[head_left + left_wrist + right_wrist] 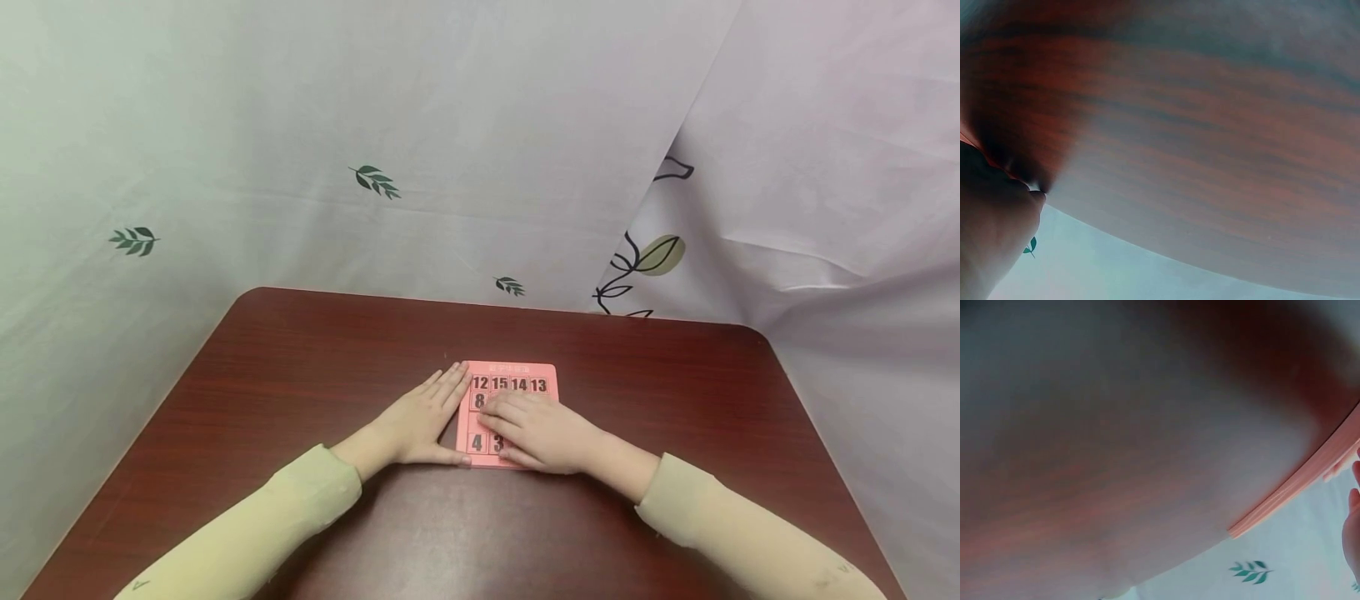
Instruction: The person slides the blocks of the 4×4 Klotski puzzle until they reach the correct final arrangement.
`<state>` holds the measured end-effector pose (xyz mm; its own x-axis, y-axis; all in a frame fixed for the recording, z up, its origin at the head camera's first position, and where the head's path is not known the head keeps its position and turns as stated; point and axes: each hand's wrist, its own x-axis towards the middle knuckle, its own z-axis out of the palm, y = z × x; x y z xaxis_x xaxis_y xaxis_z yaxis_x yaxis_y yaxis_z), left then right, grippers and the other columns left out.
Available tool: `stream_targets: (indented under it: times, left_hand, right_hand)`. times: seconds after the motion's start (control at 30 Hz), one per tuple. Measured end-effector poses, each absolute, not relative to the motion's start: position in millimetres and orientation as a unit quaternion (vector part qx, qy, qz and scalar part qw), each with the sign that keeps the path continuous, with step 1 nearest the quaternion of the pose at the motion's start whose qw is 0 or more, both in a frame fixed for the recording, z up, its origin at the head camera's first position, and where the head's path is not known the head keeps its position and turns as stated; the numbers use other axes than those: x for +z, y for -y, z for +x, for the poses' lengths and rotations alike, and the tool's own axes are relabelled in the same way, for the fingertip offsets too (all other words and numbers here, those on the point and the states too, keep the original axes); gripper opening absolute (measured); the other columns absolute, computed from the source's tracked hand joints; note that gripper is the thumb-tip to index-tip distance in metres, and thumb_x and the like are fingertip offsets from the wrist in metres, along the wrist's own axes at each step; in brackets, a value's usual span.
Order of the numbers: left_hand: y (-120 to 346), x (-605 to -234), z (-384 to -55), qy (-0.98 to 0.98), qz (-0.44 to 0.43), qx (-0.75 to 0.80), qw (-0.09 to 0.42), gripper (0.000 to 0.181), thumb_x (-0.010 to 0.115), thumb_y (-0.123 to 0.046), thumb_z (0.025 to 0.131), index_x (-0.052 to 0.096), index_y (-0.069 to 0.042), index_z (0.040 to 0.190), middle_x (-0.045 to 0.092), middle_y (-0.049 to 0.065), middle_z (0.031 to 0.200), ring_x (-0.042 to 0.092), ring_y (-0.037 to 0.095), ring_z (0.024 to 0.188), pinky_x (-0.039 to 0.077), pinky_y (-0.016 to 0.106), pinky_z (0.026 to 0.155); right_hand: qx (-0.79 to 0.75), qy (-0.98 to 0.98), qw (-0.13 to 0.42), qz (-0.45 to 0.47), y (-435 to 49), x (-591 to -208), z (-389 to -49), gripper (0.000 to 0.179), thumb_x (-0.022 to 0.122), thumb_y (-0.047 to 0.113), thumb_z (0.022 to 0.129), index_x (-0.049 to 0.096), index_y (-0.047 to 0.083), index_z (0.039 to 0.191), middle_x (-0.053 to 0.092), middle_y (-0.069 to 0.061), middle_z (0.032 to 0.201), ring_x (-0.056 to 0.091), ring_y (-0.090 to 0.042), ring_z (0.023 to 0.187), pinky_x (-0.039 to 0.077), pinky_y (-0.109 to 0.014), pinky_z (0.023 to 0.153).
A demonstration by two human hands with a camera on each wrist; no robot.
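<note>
A pink number slide puzzle [513, 369] lies flat on the table, its tiles showing 12, 15, 14 and 13 along the top row, with 8, 4 and part of a 3 lower down. My left hand [422, 421] rests along the puzzle's left side, fingers straight toward the top corner and thumb at the bottom corner. Over the lower right tiles lies my right hand [547, 433], fingertips touching the tile area; it hides several tiles. The right wrist view catches the puzzle's side edge [1297, 484] beside the fingers; the left wrist view shows the left hand [997, 219] at its margin.
The dark red wooden table [337, 350] has rounded far corners. Pale cloth [450, 125] with a leaf print hangs behind it and at both sides. Both forearms, in light sleeves [315, 487], reach over the near part of the table.
</note>
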<state>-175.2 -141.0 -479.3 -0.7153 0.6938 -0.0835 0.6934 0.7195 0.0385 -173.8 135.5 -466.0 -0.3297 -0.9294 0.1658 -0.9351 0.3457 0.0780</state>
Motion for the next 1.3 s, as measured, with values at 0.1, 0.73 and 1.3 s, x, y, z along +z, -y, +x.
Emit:
stream_targets:
  times: [0.1, 0.73, 1.3]
  left_hand:
    - [141.3, -478.1, -175.0, -0.926, 0.374, 0.004, 0.048, 0.125, 0.059, -0.083, 0.088, 0.019, 0.006, 0.167, 0.012, 0.026, 0.177, 0.017, 0.036, 0.166, 0.022, 0.048, 0.136]
    - [142.5, -479.3, -174.7, -0.926, 0.374, 0.014, 0.044, 0.125, 0.061, -0.082, 0.088, 0.019, 0.007, 0.166, 0.013, 0.026, 0.176, 0.018, 0.038, 0.166, 0.023, 0.049, 0.135]
    - [141.0, -476.4, -174.5, -0.927, 0.372, 0.024, 0.049, 0.127, 0.063, -0.082, 0.087, 0.019, 0.007, 0.166, 0.013, 0.026, 0.176, 0.018, 0.037, 0.166, 0.024, 0.048, 0.135]
  right_hand:
    - [0.016, 0.794, 0.103, 0.599, -135.0, -465.6, -164.0, 0.053, 0.063, 0.041, 0.105, 0.060, 0.010, 0.148, 0.064, -0.004, 0.148, 0.059, -0.023, 0.141, 0.046, -0.040, 0.122]
    - [0.002, 0.795, 0.093, 0.600, -133.6, -469.5, -163.7, 0.055, 0.060, 0.041, 0.106, 0.057, 0.010, 0.152, 0.061, -0.003, 0.153, 0.057, -0.020, 0.144, 0.046, -0.038, 0.123]
    - [0.014, 0.766, 0.162, 0.622, -165.6, -466.5, -152.3, 0.046, 0.075, 0.034, 0.096, 0.071, 0.011, 0.136, 0.073, -0.001, 0.135, 0.068, -0.021, 0.127, 0.054, -0.039, 0.113]
